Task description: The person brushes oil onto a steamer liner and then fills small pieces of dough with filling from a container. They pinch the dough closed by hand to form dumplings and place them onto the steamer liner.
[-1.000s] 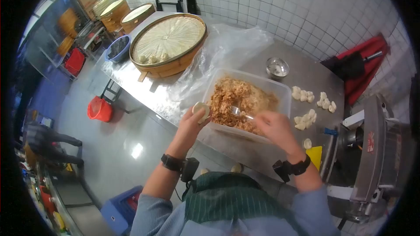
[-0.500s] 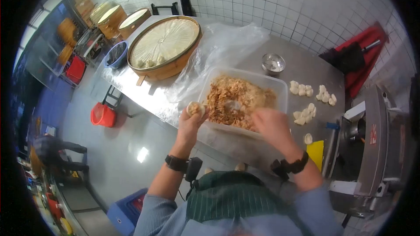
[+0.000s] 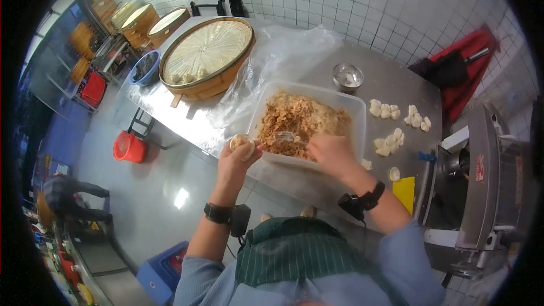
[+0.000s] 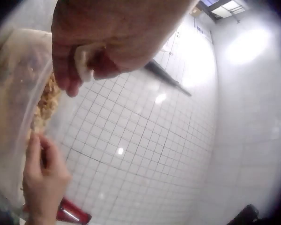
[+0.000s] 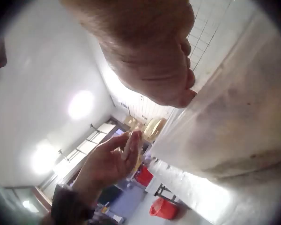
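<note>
In the head view my left hand (image 3: 231, 164) holds a round dough wrapper (image 3: 249, 150) with a lump of filling in its middle, just off the tub's left side. My right hand (image 3: 334, 156) grips the handle of a shiny spoon (image 3: 284, 135), whose bowl lies at the minced filling (image 3: 309, 110). That filling fills much of a clear plastic tub (image 3: 362, 127). The left wrist view shows the wrapper's pale edge (image 4: 84, 63) between curled fingers. In the right wrist view, the tub's wall (image 5: 243, 117) hides the spoon.
Several dough pieces (image 3: 391, 143) lie right of the tub, near a metal bowl (image 3: 347, 76) and a yellow sheet (image 3: 403, 192). A large bamboo steamer (image 3: 229, 76) with several buns stands back left, beside crumpled plastic sheeting (image 3: 283, 51). A machine (image 3: 479, 181) stands right.
A lump of filling now sits on the wrapper, which looked bare one second ago. The spoon dipped toward the wrapper side and is back over the filling; the wrapper stays in my left hand.
</note>
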{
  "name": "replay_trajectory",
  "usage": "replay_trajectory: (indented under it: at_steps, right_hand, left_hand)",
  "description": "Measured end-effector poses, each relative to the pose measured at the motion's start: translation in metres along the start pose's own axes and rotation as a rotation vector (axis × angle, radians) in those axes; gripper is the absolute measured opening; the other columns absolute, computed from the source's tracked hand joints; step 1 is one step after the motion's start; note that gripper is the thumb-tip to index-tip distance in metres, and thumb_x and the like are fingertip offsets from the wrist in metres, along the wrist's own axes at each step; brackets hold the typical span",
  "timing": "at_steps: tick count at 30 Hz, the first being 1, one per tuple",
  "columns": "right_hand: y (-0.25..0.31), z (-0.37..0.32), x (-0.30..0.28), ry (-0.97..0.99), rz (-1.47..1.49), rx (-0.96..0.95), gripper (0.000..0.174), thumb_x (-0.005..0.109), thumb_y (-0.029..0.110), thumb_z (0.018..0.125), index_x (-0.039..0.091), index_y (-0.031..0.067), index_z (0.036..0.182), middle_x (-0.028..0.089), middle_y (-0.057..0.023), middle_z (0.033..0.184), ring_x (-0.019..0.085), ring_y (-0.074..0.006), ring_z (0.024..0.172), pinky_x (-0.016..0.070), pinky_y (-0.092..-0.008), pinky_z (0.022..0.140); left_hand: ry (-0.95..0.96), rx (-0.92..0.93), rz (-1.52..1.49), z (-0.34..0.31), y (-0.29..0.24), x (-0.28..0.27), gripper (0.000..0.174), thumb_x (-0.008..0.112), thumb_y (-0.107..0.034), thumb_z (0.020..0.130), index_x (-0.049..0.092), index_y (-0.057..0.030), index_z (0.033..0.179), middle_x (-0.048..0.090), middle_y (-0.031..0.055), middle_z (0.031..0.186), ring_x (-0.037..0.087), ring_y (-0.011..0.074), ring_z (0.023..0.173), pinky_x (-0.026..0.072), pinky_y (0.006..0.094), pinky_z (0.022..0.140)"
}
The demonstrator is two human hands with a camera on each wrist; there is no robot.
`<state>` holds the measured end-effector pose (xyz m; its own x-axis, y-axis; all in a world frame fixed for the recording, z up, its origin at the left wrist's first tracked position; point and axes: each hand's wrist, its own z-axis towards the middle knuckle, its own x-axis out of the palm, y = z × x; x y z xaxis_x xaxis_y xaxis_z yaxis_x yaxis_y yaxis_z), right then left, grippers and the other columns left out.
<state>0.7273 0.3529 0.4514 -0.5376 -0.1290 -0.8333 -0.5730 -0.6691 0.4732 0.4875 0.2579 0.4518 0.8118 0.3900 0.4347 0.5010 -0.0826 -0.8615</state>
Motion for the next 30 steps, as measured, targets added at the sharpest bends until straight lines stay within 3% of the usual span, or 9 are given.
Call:
replay_trajectory:
  at_steps: [3,7,10,12,16,22,25,27,30]
  right_hand:
    - [0.005,-0.007,-0.030,-0.092,0.163,0.133,0.015,0.060,0.022,0.084,0.061,0.0083,0.078,0.061,-0.0101,0.071,0.063,-0.0284,0.067,0.0498,-0.0395,0.061]
    - [0.005,-0.011,-0.043,-0.077,0.207,0.169,0.016,0.059,0.022,0.085,0.061,0.0073,0.077,0.061,-0.0107,0.071,0.062,-0.0289,0.065,0.0493,-0.0390,0.060]
    - [-0.004,-0.005,-0.026,-0.090,-0.140,0.040,0.012,0.059,0.017,0.082,0.060,0.0072,0.075,0.061,-0.0101,0.069,0.063,-0.0265,0.063,0.0501,-0.0366,0.059]
    - [-0.008,0.005,-0.011,-0.024,-0.443,-0.086,0.007,0.058,0.012,0.076,0.059,0.0075,0.072,0.060,-0.0083,0.066,0.064,-0.0227,0.064,0.0510,-0.0341,0.057]
    - [-0.007,0.025,0.014,-0.086,-0.472,-0.274,0.003,0.057,0.009,0.072,0.058,0.0076,0.070,0.060,-0.0063,0.065,0.065,-0.0208,0.066,0.0517,-0.0325,0.057]
    - [-0.005,0.023,0.013,0.150,-0.471,-0.385,0.004,0.058,0.010,0.071,0.058,0.0071,0.069,0.062,-0.0082,0.068,0.065,-0.0234,0.069,0.0522,-0.0354,0.060]
    - [-0.010,0.015,0.001,0.158,-0.374,-0.196,0.008,0.059,0.014,0.076,0.060,0.0065,0.073,0.063,-0.0100,0.070,0.065,-0.0261,0.068,0.0514,-0.0364,0.062]
    - [-0.010,0.007,-0.013,0.036,0.018,0.053,0.012,0.059,0.017,0.080,0.064,0.0060,0.078,0.064,-0.0110,0.072,0.064,-0.0283,0.068,0.0498,-0.0367,0.061]
    - [-0.001,-0.001,-0.038,-0.024,0.230,0.177,0.017,0.060,0.022,0.083,0.067,0.0068,0.083,0.066,-0.0103,0.072,0.063,-0.0253,0.064,0.0478,-0.0346,0.060]
  left_hand:
    - [0.023,0.038,-0.018,0.003,-0.002,0.004,0.033,0.054,-0.011,0.088,0.046,0.0010,0.118,0.058,0.0180,0.111,0.061,0.0265,0.101,0.0503,0.0379,0.092]
    - [0.084,-0.028,-0.096,0.009,-0.004,0.014,0.033,0.052,-0.013,0.091,0.045,0.0031,0.118,0.057,0.0181,0.113,0.060,0.0258,0.102,0.0503,0.0367,0.093]
    - [0.086,-0.049,-0.101,0.014,-0.003,0.020,0.032,0.050,-0.015,0.093,0.044,0.0044,0.118,0.056,0.0189,0.113,0.061,0.0247,0.101,0.0517,0.0345,0.091]
    - [0.032,-0.014,-0.026,0.012,-0.005,0.025,0.035,0.054,-0.018,0.092,0.047,0.0046,0.116,0.059,0.0173,0.104,0.063,0.0295,0.097,0.0533,0.0376,0.085]
    - [0.015,-0.043,-0.019,0.010,-0.003,0.026,0.030,0.047,-0.017,0.095,0.046,0.0049,0.116,0.059,0.0201,0.106,0.063,0.0247,0.096,0.0550,0.0328,0.085]
    - [-0.003,-0.060,-0.065,0.006,0.004,0.017,0.028,0.047,-0.016,0.095,0.048,0.0038,0.114,0.060,0.0194,0.106,0.064,0.0265,0.096,0.0558,0.0351,0.083]
    - [0.001,-0.057,-0.070,0.011,0.004,0.012,0.030,0.048,-0.018,0.094,0.049,0.0030,0.115,0.060,0.0193,0.108,0.063,0.0277,0.097,0.0550,0.0366,0.084]
    - [0.004,-0.015,-0.095,0.012,0.003,0.008,0.034,0.055,-0.017,0.089,0.048,0.0035,0.116,0.061,0.0175,0.105,0.062,0.0282,0.100,0.0518,0.0384,0.088]
    - [0.004,0.032,-0.091,0.014,0.000,0.010,0.035,0.056,-0.020,0.090,0.049,0.0021,0.117,0.060,0.0148,0.103,0.060,0.0253,0.100,0.0493,0.0359,0.090]
